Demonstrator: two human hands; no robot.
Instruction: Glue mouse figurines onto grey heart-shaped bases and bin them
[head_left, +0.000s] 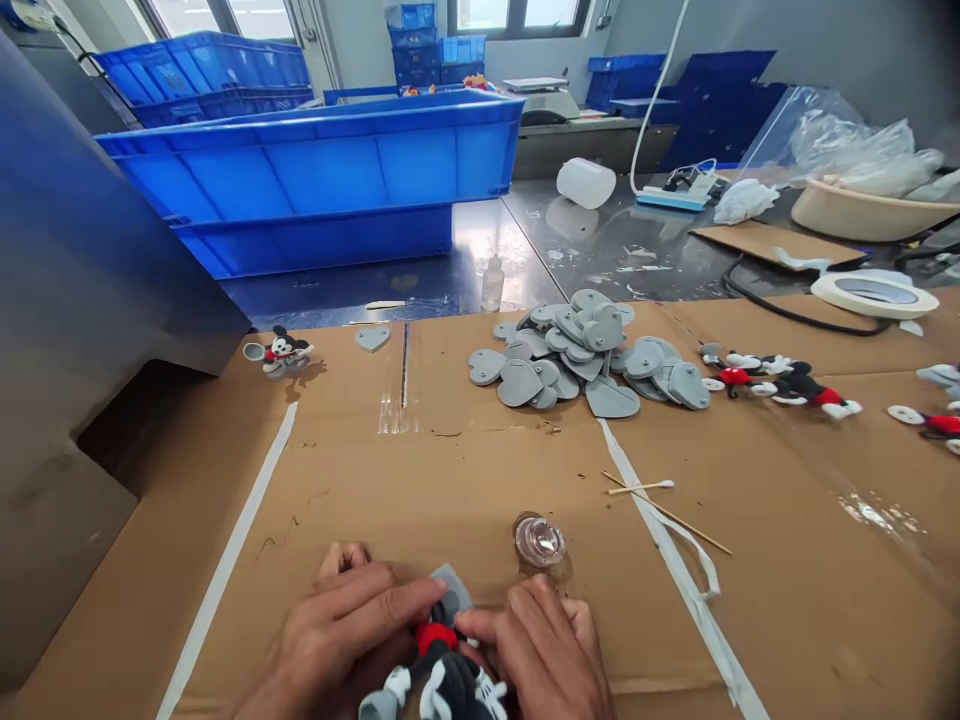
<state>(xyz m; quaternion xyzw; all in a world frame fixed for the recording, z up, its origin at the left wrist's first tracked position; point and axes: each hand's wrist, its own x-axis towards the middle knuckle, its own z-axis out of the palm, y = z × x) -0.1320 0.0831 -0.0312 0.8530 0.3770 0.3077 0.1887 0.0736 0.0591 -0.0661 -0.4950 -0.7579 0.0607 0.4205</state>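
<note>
At the bottom middle, my left hand (349,625) and my right hand (544,650) close together on a small mouse figure (442,680) in black, white and red. The fingertips of both hands press a grey heart-shaped base (452,592) against the figure's red part. A small clear round cap (538,540) lies on the cardboard (450,470) just beyond my right hand. A pile of several grey heart bases (585,355) sits further back.
Loose mouse figures (780,382) lie at the right, and one finished figure (285,352) stands at the left with a single heart (373,338). A cotton swab (641,487) and thin stick lie right of centre. Blue crates (315,180) stand behind; a tape roll (874,295) sits far right.
</note>
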